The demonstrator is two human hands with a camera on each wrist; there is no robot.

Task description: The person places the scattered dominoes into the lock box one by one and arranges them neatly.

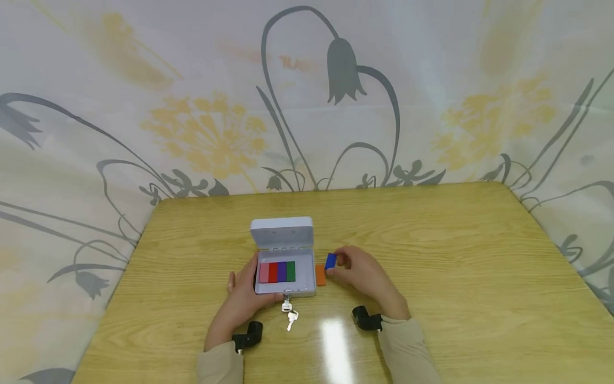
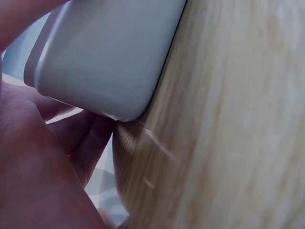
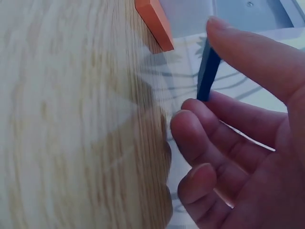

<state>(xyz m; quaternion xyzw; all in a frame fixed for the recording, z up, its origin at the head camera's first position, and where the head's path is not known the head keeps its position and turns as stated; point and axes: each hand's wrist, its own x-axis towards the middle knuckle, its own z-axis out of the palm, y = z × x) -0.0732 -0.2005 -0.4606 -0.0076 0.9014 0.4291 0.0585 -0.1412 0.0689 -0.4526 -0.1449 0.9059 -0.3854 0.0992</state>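
Note:
A white metal cash box (image 1: 305, 269) stands on the table with its lid (image 1: 282, 236) raised. Inside it, pink (image 1: 264, 272), red (image 1: 273, 272), purple (image 1: 282, 271) and green (image 1: 290, 271) blocks lie side by side. My left hand (image 1: 245, 290) grips the box's left side, thumb along the front; the left wrist view shows the box's outer wall (image 2: 105, 57) against the fingers. Between thumb and fingertips, my right hand (image 1: 363, 271) pinches a blue block (image 1: 330, 261), held on edge in the right wrist view. An orange block (image 1: 320, 275) lies just right of the box.
Two small keys (image 1: 290, 317) hang from the lock at the box's front. The wood-grain table (image 1: 455, 256) extends to both sides, and a flower-patterned wall covering (image 1: 307, 128) rises behind it. Each wrist wears a black mount (image 1: 367, 318).

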